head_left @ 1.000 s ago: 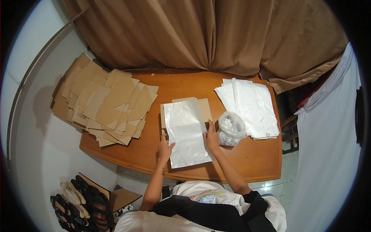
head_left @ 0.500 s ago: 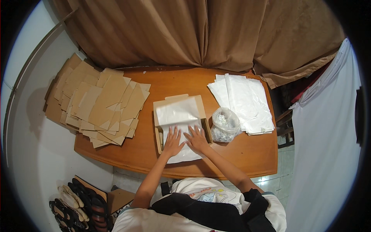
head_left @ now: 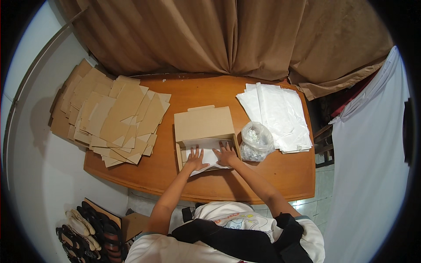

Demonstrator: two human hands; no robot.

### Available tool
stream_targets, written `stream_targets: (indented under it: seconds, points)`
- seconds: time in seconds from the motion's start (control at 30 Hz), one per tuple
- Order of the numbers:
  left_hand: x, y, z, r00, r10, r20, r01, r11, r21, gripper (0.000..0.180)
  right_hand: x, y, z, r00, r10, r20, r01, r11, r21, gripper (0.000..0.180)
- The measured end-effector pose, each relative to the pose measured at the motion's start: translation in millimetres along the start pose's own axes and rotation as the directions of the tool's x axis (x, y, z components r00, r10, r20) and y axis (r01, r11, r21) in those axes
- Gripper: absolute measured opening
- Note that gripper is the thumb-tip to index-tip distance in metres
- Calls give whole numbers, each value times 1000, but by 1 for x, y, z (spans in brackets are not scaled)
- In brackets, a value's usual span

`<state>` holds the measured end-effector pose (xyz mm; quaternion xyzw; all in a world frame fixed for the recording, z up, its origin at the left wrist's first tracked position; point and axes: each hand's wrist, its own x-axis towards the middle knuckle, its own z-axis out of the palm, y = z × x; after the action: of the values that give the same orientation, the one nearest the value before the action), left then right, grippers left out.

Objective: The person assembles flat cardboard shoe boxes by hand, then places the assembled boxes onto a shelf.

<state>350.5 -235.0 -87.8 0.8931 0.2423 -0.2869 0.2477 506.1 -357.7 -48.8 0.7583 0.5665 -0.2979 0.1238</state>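
contents of the clear bag too small to tell, white sheet partly hidden under both hands

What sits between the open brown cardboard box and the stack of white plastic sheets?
A small clear plastic bag of little pieces, seen in the head view, beside the open brown cardboard box and touching the white plastic sheets.

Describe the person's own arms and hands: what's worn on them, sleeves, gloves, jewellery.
Both forearms are bare from the lower edge up to the hands. The left hand and right hand wear no gloves; no rings, watch or bracelet can be made out. Short white sleeves end near the shoulders, beside a dark garment across the chest.
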Motion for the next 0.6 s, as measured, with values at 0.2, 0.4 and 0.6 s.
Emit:
stream_targets:
  seconds: [0.2,0.4,0.6]
  points:
    - [5,-10,-3,999,28,43,-37,972,230,115,23,28,36,991,-41,-129,25,992,-126,79]
    - [-13,-19,-3,988,92,-122,-44,936,349,108,13,16,17,997,-18,-77,3,981,-195,75]
    - [-33,5,-48,984,172,-52,-164,979,120,70,2,27,-16,995,-39,-91,40,999,19,38]
